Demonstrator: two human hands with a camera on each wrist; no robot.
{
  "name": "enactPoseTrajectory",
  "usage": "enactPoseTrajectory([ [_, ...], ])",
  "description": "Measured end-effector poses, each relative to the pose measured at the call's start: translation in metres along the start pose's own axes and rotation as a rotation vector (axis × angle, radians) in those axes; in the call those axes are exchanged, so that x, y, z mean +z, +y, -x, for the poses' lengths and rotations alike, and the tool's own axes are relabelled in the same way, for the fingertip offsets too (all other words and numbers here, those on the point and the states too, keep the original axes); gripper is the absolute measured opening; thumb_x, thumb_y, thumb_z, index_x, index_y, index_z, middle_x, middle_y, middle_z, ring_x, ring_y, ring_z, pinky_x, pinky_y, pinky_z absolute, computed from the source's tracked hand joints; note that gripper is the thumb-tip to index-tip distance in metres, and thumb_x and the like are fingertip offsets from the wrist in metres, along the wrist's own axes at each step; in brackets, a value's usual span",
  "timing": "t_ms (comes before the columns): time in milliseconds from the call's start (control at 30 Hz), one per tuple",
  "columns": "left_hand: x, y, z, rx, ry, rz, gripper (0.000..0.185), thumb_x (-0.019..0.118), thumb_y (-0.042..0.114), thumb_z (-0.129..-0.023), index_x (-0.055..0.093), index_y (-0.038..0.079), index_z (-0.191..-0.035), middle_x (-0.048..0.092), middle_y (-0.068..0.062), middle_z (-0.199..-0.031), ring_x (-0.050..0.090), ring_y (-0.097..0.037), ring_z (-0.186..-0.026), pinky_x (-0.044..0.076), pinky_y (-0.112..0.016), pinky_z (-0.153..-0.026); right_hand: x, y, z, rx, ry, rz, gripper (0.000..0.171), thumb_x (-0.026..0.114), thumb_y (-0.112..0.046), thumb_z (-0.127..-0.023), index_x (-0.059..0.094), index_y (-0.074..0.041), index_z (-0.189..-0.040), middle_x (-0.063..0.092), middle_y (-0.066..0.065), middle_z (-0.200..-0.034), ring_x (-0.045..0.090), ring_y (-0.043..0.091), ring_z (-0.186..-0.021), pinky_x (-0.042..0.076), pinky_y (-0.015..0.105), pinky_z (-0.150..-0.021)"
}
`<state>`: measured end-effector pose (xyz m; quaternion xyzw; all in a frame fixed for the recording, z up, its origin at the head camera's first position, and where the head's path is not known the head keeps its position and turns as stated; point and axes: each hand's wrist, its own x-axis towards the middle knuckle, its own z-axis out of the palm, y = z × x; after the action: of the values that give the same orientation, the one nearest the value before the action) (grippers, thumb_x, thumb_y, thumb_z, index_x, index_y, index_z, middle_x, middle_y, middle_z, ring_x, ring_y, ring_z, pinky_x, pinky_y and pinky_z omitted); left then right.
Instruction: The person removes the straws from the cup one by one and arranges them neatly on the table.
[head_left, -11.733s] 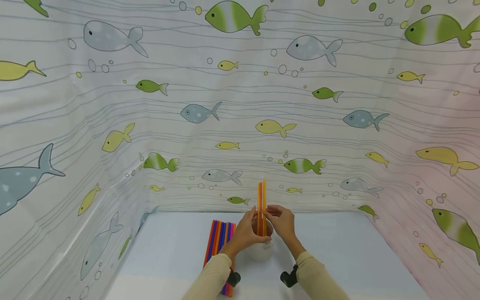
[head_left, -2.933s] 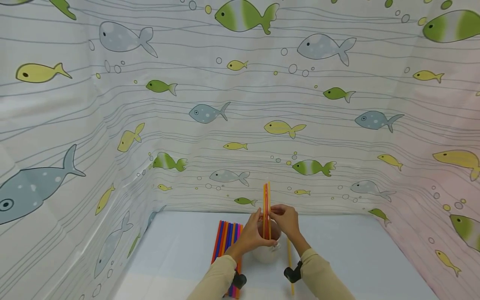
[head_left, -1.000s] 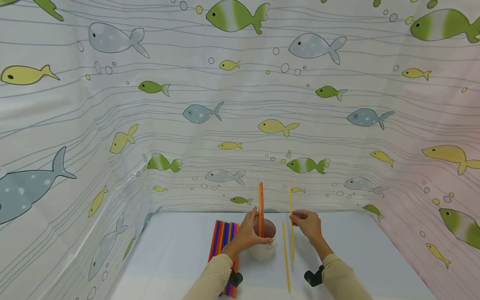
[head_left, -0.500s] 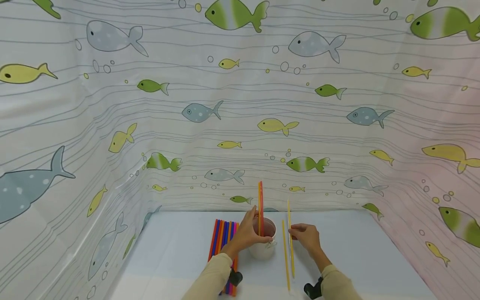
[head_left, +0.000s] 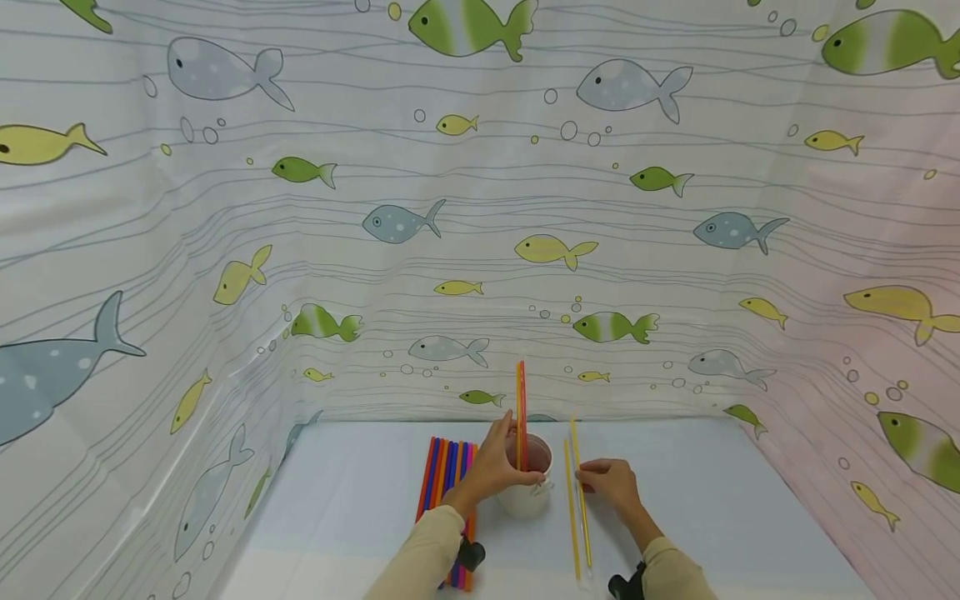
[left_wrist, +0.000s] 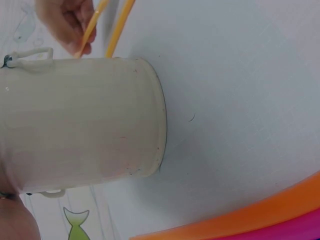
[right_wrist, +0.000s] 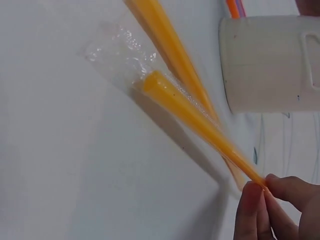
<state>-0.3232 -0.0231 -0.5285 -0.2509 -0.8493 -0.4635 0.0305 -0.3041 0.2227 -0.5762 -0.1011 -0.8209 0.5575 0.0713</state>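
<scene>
The right hand (head_left: 611,482) has come down to the table (head_left: 712,508), laying its yellow straw (head_left: 579,500) beside a second yellow one (head_left: 570,508), fingertips (right_wrist: 255,205) pinching it. The left hand (head_left: 491,467) curls round the white cup (head_left: 525,498), holding the upright straws (head_left: 521,400). More straws (head_left: 446,475) lie left.

Straw bundle (head_left: 448,492) left of cup (head_left: 527,493); two straws (head_left: 576,508) right.

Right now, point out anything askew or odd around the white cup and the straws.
One oddity: the yellow straw pinched by the right hand sits in a clear plastic sleeve that overhangs its end, crumpled. It slants down to the table beside a second yellow straw. The white cup, gripped by the left hand, stands upright.
</scene>
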Motion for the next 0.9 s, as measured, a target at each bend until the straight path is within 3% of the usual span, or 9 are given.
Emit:
enactPoseTrajectory([
  [400,-0.001,-0.001,0.001,-0.012,-0.014,0.024,0.117,0.087,0.045,-0.069,0.016,0.01,-0.156,0.036,-0.012,-0.148,0.042,-0.031,-0.132,0.038,-0.055,-0.105,0.001,0.008,0.004,0.036,-0.019,0.094,0.018,0.081,-0.012,-0.077,0.075,0.003,-0.086,0.07,0.007,-0.071,0.066,0.016,-0.058,0.052,0.025,-0.055],
  [900,0.0,-0.001,0.0,-0.01,-0.018,0.022,0.117,0.087,0.046,-0.069,0.016,0.008,-0.155,0.035,-0.012,-0.148,0.042,-0.03,-0.133,0.038,-0.054,-0.105,0.005,0.013,0.005,0.002,-0.026,0.122,0.016,0.081,-0.012,-0.076,0.075,0.001,-0.084,0.069,0.005,-0.066,0.065,0.015,-0.056,0.051,0.025,-0.053],
])
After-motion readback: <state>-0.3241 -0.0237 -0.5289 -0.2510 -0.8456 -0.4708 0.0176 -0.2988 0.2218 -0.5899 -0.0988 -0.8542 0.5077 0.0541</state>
